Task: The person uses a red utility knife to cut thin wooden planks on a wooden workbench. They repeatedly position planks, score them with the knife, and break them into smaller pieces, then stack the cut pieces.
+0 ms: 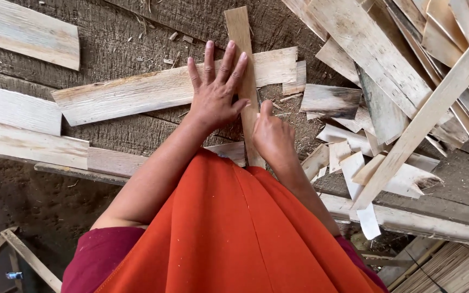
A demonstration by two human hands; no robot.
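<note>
**Inspector:** Nearest the camera, an orange garment (pixel 229 228) over maroon sleeves fills the lower frame. Beyond it, both hands rest on one narrow upright wood strip (pixel 243 81) that runs from the lap away across the bench (pixel 126 32).

**Clerk:** State of each grip?

**Inspector:** Left hand (pixel 215 89) lies flat, fingers spread, palm pressing down where the strip crosses a wide horizontal plank (pixel 158 89). It clasps nothing; it pins. Right hand (pixel 271 135) is curled closed at the strip's right edge, nearer the body. Whether it encloses a tool or only the edge, I cannot tell: the fingers hide it.

**Clerk:** Surroundings?

**Inspector:** Left, several pale boards (pixel 23 116) lie flat. Right and far right, a loose pile of thin offcuts (pixel 386 97) with one long slat (pixel 430 108) leaning across it. Chips and splinters are scattered over the dark surface.

**Clerk:** Hazards?

**Inspector:** In my judgement, three. The strip sits only on the plank and could pivot under uneven pressure. Rough split edges under a bare palm invite splinters. The pile at right is unstable; a nudge from the right elbow could slide pieces onto the work
</note>
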